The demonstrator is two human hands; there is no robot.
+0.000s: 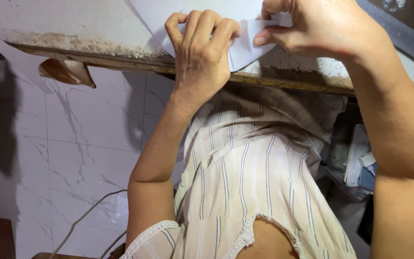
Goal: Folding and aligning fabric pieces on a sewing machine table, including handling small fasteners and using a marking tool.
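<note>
Striped dress (255,182) below bench (73,33); left hand (202,57) and right hand (312,26) pinching white paper (245,48) at bench edge; could tear if tugged apart.

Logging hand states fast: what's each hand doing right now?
Left hand: fingers curled shut, pressing on the white paper at the table edge.
Right hand: shut, pinching the same paper.

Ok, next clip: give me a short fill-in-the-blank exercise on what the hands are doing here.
1. Both hands pinch a sheet of white ____ at the table edge.
2. The left hand has its fingers ____ over the sheet.
3. The right hand grips the sheet between thumb and ____.
4. The floor is white ____-patterned tile.

Missing: paper; curled; forefinger; marble
</note>
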